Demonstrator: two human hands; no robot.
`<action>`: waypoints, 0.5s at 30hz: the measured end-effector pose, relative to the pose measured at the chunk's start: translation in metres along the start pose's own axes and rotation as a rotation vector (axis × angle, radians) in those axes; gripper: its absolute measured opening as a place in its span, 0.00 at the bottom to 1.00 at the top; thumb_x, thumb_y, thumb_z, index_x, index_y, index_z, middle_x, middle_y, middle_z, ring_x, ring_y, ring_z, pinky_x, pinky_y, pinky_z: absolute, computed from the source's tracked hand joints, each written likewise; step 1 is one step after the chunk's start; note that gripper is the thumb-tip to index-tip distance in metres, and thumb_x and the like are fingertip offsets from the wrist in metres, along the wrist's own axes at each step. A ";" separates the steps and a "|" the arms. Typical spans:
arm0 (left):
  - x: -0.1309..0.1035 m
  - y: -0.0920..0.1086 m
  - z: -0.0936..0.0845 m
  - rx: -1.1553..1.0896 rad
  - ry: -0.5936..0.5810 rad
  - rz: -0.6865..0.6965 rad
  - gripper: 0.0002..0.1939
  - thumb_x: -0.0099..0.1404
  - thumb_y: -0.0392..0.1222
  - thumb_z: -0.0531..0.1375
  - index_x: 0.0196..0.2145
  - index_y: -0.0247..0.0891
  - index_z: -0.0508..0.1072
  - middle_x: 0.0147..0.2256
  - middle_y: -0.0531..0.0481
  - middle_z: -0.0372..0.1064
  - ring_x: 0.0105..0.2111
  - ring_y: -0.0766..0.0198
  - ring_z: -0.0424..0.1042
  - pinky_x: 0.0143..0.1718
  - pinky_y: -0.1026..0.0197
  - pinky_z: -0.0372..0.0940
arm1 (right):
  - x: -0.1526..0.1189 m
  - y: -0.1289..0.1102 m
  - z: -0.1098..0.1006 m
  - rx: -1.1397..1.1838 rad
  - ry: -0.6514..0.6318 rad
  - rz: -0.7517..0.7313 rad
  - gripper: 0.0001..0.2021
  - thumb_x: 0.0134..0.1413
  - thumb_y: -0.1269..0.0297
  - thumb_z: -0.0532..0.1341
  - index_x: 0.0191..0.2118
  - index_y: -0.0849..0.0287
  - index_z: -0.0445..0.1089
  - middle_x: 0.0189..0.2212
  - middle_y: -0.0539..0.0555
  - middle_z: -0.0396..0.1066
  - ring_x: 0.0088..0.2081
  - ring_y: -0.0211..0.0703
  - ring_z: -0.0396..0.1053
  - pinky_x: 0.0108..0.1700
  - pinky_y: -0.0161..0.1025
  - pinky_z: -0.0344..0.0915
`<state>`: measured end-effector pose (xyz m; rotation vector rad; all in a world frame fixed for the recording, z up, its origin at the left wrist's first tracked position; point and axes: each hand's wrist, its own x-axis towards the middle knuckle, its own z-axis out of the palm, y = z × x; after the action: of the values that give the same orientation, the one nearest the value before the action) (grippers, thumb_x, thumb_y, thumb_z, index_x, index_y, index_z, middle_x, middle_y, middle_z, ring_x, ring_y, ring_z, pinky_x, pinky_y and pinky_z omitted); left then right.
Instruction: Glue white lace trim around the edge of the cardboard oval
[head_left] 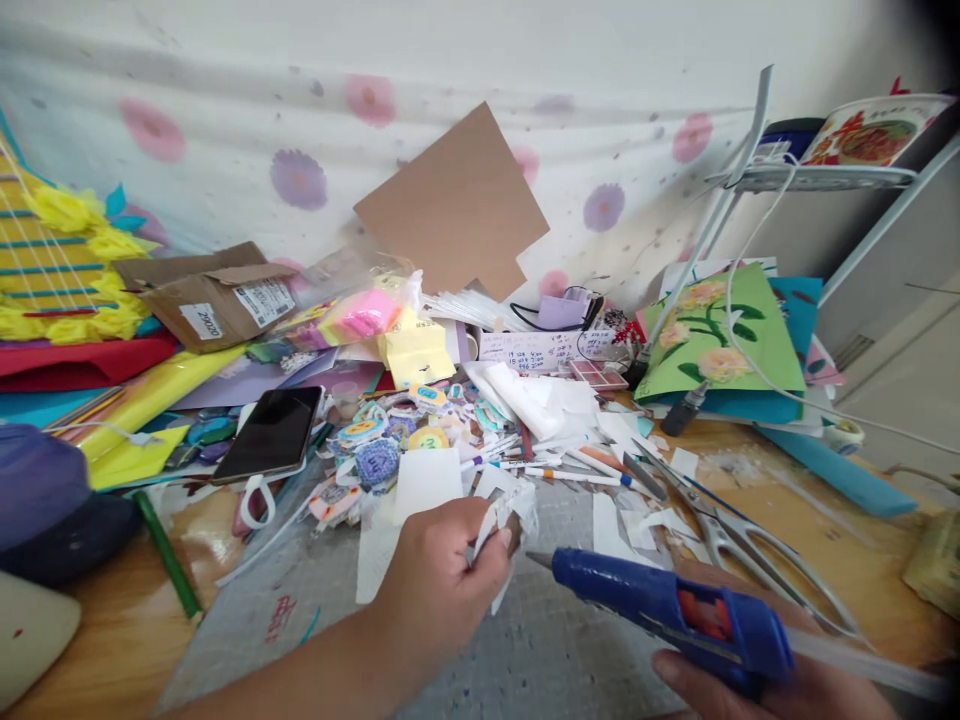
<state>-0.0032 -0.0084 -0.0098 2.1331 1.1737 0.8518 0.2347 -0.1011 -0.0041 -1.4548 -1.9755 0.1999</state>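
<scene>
My left hand [442,555] is closed around a crumpled piece of white paper [517,505], pinched between thumb and fingers over the grey cutting mat [517,650]. Something brownish shows at the pinch, too small to make out. In my right hand [780,670] is a blue hot glue gun [637,595], its nozzle aimed left and close to the paper, with a small gap showing. A clear glue stick [862,660] juts from the gun's back end. Silver scissors [735,535] lie open beyond the gun. Flat white paper sheets [427,480] lie behind my left hand.
Paper cutouts [379,460], pens [555,473] and paper scraps crowd the middle. A black phone [266,432] and a green stick [169,555] lie left. Behind stand a cardboard box [217,295] and a brown board [457,205]. A white rack [817,178] with a dangling cable stands right.
</scene>
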 end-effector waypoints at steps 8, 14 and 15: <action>-0.001 0.002 -0.002 -0.010 0.018 0.092 0.11 0.61 0.35 0.50 0.21 0.38 0.61 0.19 0.58 0.57 0.21 0.70 0.58 0.25 0.67 0.52 | 0.004 -0.001 -0.004 -0.169 0.060 -0.067 0.05 0.47 0.64 0.60 0.33 0.48 0.70 0.23 0.47 0.74 0.24 0.43 0.73 0.24 0.35 0.71; 0.000 0.001 -0.003 -0.263 -0.002 -0.007 0.13 0.61 0.40 0.50 0.19 0.39 0.56 0.19 0.58 0.52 0.21 0.68 0.53 0.24 0.66 0.52 | -0.013 0.021 -0.009 -0.111 0.094 0.096 0.09 0.39 0.60 0.66 0.32 0.49 0.73 0.24 0.48 0.77 0.24 0.46 0.76 0.22 0.34 0.74; 0.001 0.001 -0.003 -0.311 -0.011 -0.030 0.14 0.61 0.41 0.51 0.19 0.40 0.56 0.19 0.58 0.51 0.21 0.68 0.52 0.24 0.65 0.52 | -0.016 0.023 -0.008 -0.074 0.090 0.146 0.09 0.38 0.60 0.67 0.32 0.50 0.74 0.23 0.48 0.77 0.23 0.46 0.76 0.22 0.34 0.74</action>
<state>-0.0047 -0.0076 -0.0064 1.8611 0.9922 0.9412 0.2604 -0.1093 -0.0164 -1.6283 -1.8237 0.1232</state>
